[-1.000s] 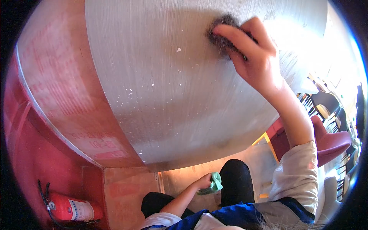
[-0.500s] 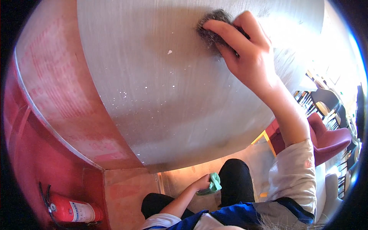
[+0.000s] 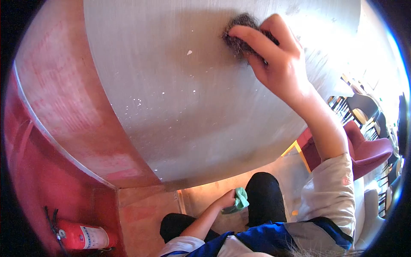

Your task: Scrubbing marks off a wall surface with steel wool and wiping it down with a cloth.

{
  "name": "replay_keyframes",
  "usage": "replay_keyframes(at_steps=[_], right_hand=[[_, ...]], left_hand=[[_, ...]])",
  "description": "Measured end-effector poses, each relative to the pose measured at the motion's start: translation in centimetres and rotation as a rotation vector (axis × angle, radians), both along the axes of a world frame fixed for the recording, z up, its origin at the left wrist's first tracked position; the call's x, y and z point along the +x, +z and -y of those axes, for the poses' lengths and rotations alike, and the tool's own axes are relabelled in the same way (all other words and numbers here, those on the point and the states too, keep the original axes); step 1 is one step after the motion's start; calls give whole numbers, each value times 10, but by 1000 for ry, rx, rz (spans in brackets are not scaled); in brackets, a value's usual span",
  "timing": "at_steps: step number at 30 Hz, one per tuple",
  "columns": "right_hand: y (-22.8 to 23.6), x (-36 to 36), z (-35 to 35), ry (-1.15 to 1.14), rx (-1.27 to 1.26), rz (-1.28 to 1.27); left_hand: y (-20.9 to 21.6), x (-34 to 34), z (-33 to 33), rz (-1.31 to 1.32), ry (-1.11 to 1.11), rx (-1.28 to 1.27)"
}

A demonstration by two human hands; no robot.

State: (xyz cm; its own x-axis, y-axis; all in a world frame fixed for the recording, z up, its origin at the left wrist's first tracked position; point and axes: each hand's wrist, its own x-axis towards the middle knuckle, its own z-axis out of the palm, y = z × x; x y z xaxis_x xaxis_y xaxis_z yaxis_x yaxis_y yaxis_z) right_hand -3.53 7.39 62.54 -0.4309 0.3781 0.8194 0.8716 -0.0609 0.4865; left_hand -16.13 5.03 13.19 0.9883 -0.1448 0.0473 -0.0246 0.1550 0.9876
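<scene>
Loose off-white short sleeves are worn; the right sleeve (image 3: 327, 192) is creased and marked by a small reddish patch (image 3: 346, 180). The torso is covered by a blue garment (image 3: 259, 238), joined by a grey panel (image 3: 306, 235) and edged in black. Black trousers (image 3: 265, 199) are worn. The hands (image 3: 282, 62) are left bare.

1 red fire extinguisher (image 3: 74, 236), lower left; 1 maroon chair (image 3: 371, 155), right

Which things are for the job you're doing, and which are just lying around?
For the job:
- dark scrubbing pad in the right hand
- grey, white-speckled metal panel
- green cloth in the left hand

Just around:
- red fire extinguisher
- purple chair
- dark chairs
</scene>
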Motion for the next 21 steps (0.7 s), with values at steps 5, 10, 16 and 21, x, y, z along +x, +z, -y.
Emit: replay_keyframes(at_steps=[5,10,16,21], right_hand=[[3,-4,-5,21,57,-4],[5,-1,6,-14,19,-40],[-6,0,11,-51,26,-115],[9,-6,3,-33,18,-81]], left_hand=[[4,-2,-2,35,-27,27],[-29,1,1,-12,33,12],[-13,-2,-1,-34,-16,-34],[9,-3,-2,-35,10,-1]])
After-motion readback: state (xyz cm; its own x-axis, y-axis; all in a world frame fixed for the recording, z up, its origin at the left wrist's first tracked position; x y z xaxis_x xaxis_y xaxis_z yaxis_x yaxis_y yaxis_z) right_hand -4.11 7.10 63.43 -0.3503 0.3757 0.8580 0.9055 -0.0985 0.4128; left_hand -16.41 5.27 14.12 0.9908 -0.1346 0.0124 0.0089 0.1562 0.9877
